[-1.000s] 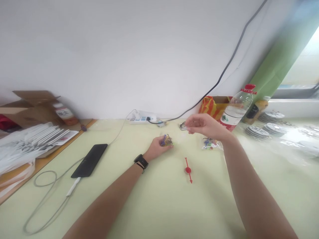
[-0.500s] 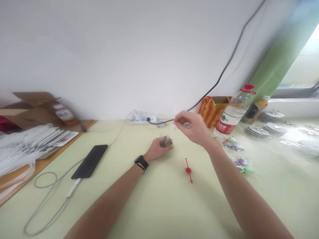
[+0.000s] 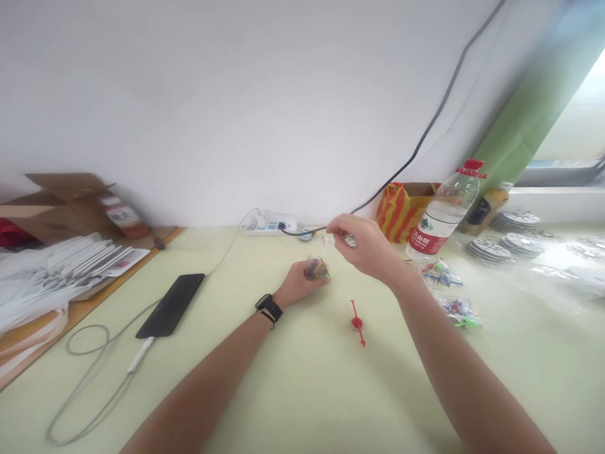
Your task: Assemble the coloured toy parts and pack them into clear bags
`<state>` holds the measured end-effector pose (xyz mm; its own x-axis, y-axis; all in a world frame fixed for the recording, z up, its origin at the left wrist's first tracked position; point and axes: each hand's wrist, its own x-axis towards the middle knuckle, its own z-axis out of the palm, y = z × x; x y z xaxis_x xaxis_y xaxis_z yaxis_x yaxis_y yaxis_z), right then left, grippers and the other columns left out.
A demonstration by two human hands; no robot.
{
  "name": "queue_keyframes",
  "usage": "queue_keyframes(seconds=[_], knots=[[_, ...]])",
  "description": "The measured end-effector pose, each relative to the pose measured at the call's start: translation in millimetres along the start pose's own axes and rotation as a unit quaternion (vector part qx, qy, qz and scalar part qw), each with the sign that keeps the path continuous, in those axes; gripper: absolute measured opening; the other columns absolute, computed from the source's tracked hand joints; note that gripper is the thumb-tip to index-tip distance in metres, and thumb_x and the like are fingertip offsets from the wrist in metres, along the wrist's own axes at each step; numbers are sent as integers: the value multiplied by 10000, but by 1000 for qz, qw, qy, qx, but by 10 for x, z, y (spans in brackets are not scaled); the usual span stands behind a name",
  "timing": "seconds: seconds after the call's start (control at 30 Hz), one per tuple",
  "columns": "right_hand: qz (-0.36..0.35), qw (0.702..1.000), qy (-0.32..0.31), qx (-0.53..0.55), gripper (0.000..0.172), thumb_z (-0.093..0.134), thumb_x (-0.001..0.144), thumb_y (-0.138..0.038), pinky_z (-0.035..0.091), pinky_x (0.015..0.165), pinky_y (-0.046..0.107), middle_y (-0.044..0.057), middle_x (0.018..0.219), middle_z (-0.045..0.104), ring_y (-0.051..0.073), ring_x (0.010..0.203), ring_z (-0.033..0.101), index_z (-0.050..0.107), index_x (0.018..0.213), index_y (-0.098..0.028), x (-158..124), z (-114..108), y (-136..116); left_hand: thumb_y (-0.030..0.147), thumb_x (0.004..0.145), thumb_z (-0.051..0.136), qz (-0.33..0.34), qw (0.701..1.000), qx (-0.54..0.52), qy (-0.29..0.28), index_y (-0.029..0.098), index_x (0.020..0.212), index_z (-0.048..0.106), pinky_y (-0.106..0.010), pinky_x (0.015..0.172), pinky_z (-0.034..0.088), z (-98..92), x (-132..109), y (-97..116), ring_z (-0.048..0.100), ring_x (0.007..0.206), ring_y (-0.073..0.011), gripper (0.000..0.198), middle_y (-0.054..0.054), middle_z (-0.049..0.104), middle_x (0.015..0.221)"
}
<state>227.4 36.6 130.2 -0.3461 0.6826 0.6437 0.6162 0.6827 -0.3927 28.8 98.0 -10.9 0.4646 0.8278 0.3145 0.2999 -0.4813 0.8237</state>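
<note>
My left hand [image 3: 297, 287], with a black watch [image 3: 268, 306] at its wrist, rests on the table, fingers wrapped round a small clear bag of blue and yellow pieces [image 3: 317, 270]. Above and to the right of it, my right hand [image 3: 363, 244] is raised, its fingers closed in a pinch. Something small and whitish shows at those fingertips, too blurred to name. Between my forearms lies a thin red arrow-shaped pointer [image 3: 357, 323] with a round centre.
A phone [image 3: 171, 305] on a cable lies left, near white packets [image 3: 85, 265]. The power strip [image 3: 269, 228] sits by the wall. At right stand a water bottle [image 3: 437, 221], bags of coloured parts [image 3: 460, 312] and stacked white discs [image 3: 489, 251].
My right hand has shifted slightly left and down, still pinched. The bag in my left hand has turned a little, while the red pointer stays where it was.
</note>
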Motion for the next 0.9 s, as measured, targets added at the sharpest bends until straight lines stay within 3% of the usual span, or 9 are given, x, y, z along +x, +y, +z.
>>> queue_keyframes(seconds=[0.2, 0.43, 0.57, 0.7, 0.83, 0.9], knots=[[-4, 998, -44, -54, 335, 426, 840, 7, 442, 777, 340, 65, 930, 689, 253, 984, 577, 628, 970, -226, -5, 88, 125, 430, 787, 782, -11, 1000, -10, -1, 175, 1016, 732, -325, 802, 541, 1, -3, -4, 680, 862, -216, 346, -55, 753, 943], [-9, 995, -70, -74, 391, 395, 855, 30, 447, 792, 333, 75, 1014, 692, 234, 981, 590, 641, 1034, -216, -30, 227, 242, 426, 773, 797, -12, 1000, -12, -5, 175, 998, 732, -302, 751, 531, -2, 1, 1, 658, 824, -202, 343, -55, 737, 916], [-13, 995, -62, -71, 344, 441, 870, -9, 455, 846, 352, 83, 1079, 693, 246, 1037, 596, 637, 1065, -215, -44, 236, 240, 435, 775, 795, -5, 1000, 5, -8, 169, 947, 710, -279, 700, 498, -3, -3, 14, 621, 754, -173, 328, -33, 709, 851], [0, 997, -39, -73, 250, 492, 876, -74, 449, 824, 345, 70, 1019, 695, 246, 998, 605, 624, 1024, -227, -35, 199, 247, 454, 793, 779, 0, 1000, 11, -1, 167, 929, 704, -276, 692, 485, 4, -1, 2, 604, 739, -168, 326, -27, 694, 827], [63, 995, -20, -76, 132, 528, 862, -134, 450, 747, 313, 54, 944, 685, 209, 849, 616, 604, 930, -217, -38, 122, 368, 478, 797, 778, 4, 999, -27, 34, 162, 974, 705, -285, 752, 502, -6, 20, -37, 633, 801, -182, 369, -48, 714, 903], [115, 987, -71, -82, 88, 541, 861, -164, 453, 714, 301, 46, 912, 692, 198, 809, 623, 610, 883, -216, -66, 76, 464, 478, 782, 792, -3, 998, -42, 50, 159, 1014, 703, -288, 771, 507, -21, 33, -64, 644, 830, -188, 405, -59, 720, 940]])
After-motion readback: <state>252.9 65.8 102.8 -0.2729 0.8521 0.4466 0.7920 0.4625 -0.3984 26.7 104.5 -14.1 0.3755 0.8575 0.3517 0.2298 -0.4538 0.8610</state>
